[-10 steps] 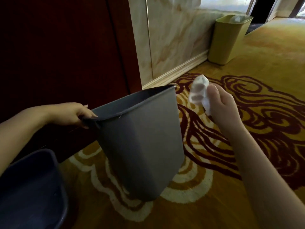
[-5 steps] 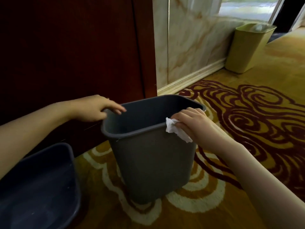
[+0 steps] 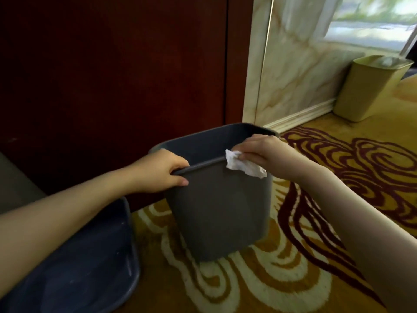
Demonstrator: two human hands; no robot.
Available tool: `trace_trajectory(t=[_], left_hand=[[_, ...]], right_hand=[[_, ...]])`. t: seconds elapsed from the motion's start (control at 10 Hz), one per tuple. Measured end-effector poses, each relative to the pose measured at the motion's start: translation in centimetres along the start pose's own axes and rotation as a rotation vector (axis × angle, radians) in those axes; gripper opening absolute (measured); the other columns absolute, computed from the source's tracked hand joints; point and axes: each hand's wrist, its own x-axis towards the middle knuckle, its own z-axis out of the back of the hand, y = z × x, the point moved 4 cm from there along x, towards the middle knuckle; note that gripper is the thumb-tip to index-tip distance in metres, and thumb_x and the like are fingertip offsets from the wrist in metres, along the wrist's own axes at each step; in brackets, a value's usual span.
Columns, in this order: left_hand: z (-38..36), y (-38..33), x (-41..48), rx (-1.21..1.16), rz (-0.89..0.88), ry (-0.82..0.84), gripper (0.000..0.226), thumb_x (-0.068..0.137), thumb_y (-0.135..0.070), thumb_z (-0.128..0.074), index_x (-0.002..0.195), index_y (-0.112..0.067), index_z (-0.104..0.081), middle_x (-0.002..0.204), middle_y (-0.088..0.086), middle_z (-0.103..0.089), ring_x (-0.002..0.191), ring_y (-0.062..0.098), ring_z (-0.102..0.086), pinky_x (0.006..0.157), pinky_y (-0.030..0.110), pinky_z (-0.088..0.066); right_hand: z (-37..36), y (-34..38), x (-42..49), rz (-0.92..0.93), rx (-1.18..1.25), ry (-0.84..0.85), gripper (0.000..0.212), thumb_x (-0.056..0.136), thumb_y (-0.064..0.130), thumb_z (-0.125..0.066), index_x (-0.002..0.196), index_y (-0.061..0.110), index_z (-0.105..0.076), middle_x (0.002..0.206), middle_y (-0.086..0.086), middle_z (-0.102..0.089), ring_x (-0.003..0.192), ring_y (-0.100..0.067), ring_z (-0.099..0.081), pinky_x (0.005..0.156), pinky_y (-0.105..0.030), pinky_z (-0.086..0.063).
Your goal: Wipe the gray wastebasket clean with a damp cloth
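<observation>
The right grip (image 3: 268, 154) is pinched shut on a crumpled white cloth (image 3: 244, 166), pressing it against the near rim of the gray wastebasket (image 3: 221, 211); the cloth drapes over that rim and onto the top of the outer wall. The left grip (image 3: 162, 171) is clamped on the same rim at its left corner, thumb outside, fingers hooked over the edge. The basket stands upright, perhaps slightly tilted, on the patterned carpet (image 3: 293, 279), its long axis vertical. The unwiped wall lies straight down from the cloth, and the rim runs leftward toward the holding hand, so the right hand is the nearer one for both. A second dark bin (image 3: 90, 267) sits close at the left, and a wood panel (image 3: 112, 75) stands just behind; the right side and front look open.
</observation>
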Motion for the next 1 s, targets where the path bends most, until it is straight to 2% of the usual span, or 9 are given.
trace_trajectory(t=[0.1,0.2,0.4,0.5,0.6,0.7,0.8,0.9,1.0], left_hand=[[-2.0,1.1,-1.0,0.073,0.027,-0.059,0.004,0.082,-0.03,-0.063,0.08,-0.03,-0.06,0.069,-0.017,-0.057,0.065,0.0,-0.052,0.062,0.026,-0.038],[-4.4,2.7,-1.9,0.205,0.015,-0.062,0.008,0.086,-0.031,-0.057,0.09,-0.028,-0.063,0.083,-0.007,-0.068,0.077,0.009,-0.059,0.066,0.025,-0.035],[-5.9,5.6,-2.9,0.112,0.046,0.047,0.012,0.088,-0.033,-0.054,0.097,-0.031,-0.061,0.084,-0.014,-0.065,0.078,0.005,-0.059,0.067,0.022,-0.039],[-6.3,6.0,-2.7,0.066,0.034,0.173,0.013,0.086,-0.037,-0.057,0.097,-0.034,-0.06,0.085,-0.018,-0.061,0.079,0.001,-0.058,0.067,0.021,-0.04],[-6.0,6.4,-3.2,-0.018,0.104,0.355,0.036,0.082,-0.051,-0.055,0.116,-0.036,-0.055,0.113,-0.014,-0.065,0.105,0.008,-0.058,0.088,0.031,-0.048],[-4.0,7.1,-3.6,-0.196,0.236,0.269,0.049,0.084,-0.055,-0.05,0.13,-0.038,-0.046,0.144,-0.008,-0.046,0.137,0.011,-0.026,0.113,0.034,-0.02],[-1.9,7.3,-3.3,-0.215,0.274,0.059,0.046,0.091,-0.042,-0.045,0.136,-0.031,-0.04,0.153,-0.004,-0.031,0.14,0.003,-0.011,0.113,0.027,0.001],[-1.5,6.7,-3.3,-0.171,0.348,0.061,0.05,0.094,-0.039,-0.04,0.142,-0.028,-0.03,0.158,-0.002,-0.017,0.145,0.01,-0.004,0.116,0.035,0.005],[-0.7,6.6,-3.5,-0.101,0.457,0.199,0.06,0.094,-0.045,-0.034,0.147,-0.028,-0.012,0.16,0.002,0.0,0.146,0.017,0.008,0.116,0.044,0.006]], right_hand=[[-1.7,0.1,-0.1,-0.025,0.056,0.078,0.023,0.094,0.018,-0.049,0.11,0.021,-0.065,0.088,0.02,-0.055,0.079,0.011,-0.05,0.076,0.0,-0.031],[-3.6,-0.8,-0.7,-0.14,0.214,0.101,0.02,0.094,0.021,-0.048,0.102,0.021,-0.067,0.081,0.012,-0.064,0.075,0.007,-0.055,0.068,-0.005,-0.041],[-5.5,-1.5,2.7,-0.222,0.21,0.117,0.027,0.093,0.028,-0.05,0.069,0.033,-0.062,0.061,0.01,-0.058,0.058,0.004,-0.052,0.052,-0.014,-0.038],[-7.3,-1.8,6.3,-0.28,0.177,0.191,0.023,0.092,0.027,-0.051,0.084,0.017,-0.07,0.077,-0.001,-0.069,0.064,-0.005,-0.055,0.058,-0.021,-0.039],[-10.0,-2.2,9.0,-0.42,0.133,0.374,0.021,0.09,0.021,-0.055,0.101,0.012,-0.069,0.099,-0.01,-0.07,0.09,-0.022,-0.063,0.078,-0.033,-0.05],[-12.9,-1.9,9.4,-0.546,0.078,0.585,0.024,0.088,0.019,-0.056,0.108,0.014,-0.068,0.11,-0.013,-0.067,0.1,-0.029,-0.062,0.086,-0.039,-0.052],[-14.7,-1.4,9.2,-0.604,0.021,0.725,0.027,0.09,0.014,-0.052,0.114,0.016,-0.064,0.118,-0.012,-0.063,0.105,-0.03,-0.059,0.087,-0.038,-0.051],[-14.7,-0.9,8.9,-0.589,-0.082,0.755,0.034,0.091,0.011,-0.048,0.122,0.02,-0.057,0.126,-0.011,-0.057,0.114,-0.03,-0.053,0.091,-0.039,-0.047],[-12.9,-0.2,9.0,-0.555,-0.128,0.722,0.052,0.089,0.016,-0.053,0.138,0.02,-0.037,0.145,-0.01,-0.039,0.129,-0.032,-0.037,0.102,-0.043,-0.038]])
